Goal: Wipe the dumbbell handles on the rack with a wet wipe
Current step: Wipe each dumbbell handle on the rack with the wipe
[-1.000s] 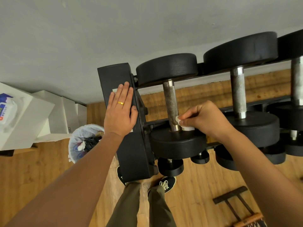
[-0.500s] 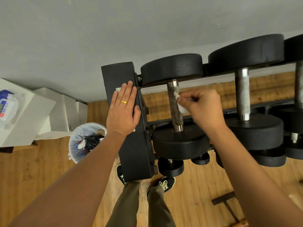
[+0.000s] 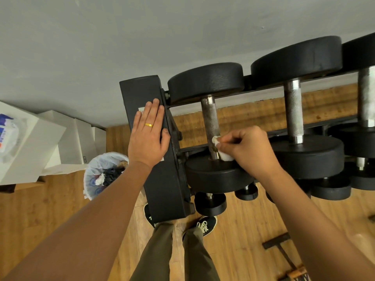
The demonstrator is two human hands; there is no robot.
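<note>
— Where's your wet wipe?
— Your right hand pinches it against the leftmost dumbbell handle, at its near end. Your left hand lies flat, fingers straight, on the rack.

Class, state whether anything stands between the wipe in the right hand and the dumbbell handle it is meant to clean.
Nothing visible does. The right hand pinches the wipe directly against the near end of the handle, by the front weight.

right hand | shifted from handle's far end to near end | wipe now pressed beside near weight plate
</note>
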